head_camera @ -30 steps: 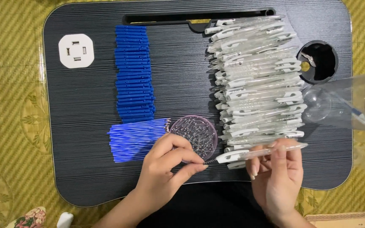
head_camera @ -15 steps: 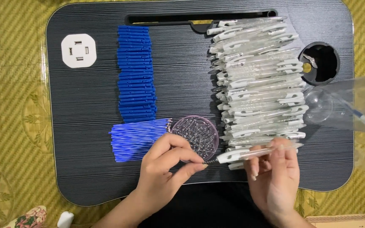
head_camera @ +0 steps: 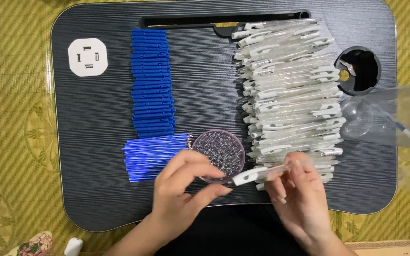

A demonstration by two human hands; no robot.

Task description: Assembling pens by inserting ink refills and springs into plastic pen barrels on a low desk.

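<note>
The right hand (head_camera: 304, 201) pinches a clear plastic pen barrel with a white clip cap (head_camera: 262, 173), holding it nearly level, white end pointing left, just above the near edge of the desk. Its fingers are curled closed round the barrel's middle. The left hand (head_camera: 186, 187) hangs at the edge of a small round clear dish of tiny metal springs (head_camera: 217, 152), thumb and forefinger drawn together near the barrel's white end; they may be pinching a spring, but anything that small is lost at this range, so I cannot tell what they hold.

Just left of the dish lies a loose bundle of thin blue ink refills (head_camera: 153, 156), tips toward the dish. Above that runs a tidy column of short blue plastic pen sections (head_camera: 152, 85). To the right, behind the held barrel, a long stack of the same clear barrels with white clips (head_camera: 290, 90) stretches up the desk. All of it rests on a black ribbed lap desk (head_camera: 100, 142) with a white square socket panel (head_camera: 87, 57) at the far left and a round cup hole (head_camera: 357, 70) at the far right. A clear plastic container (head_camera: 395, 121) overhangs the right edge.

By my judgement the pen assembly is barely begun: the stacks of barrels, sections and refills all look close to full, and no finished pen shows anywhere on the desk.
</note>
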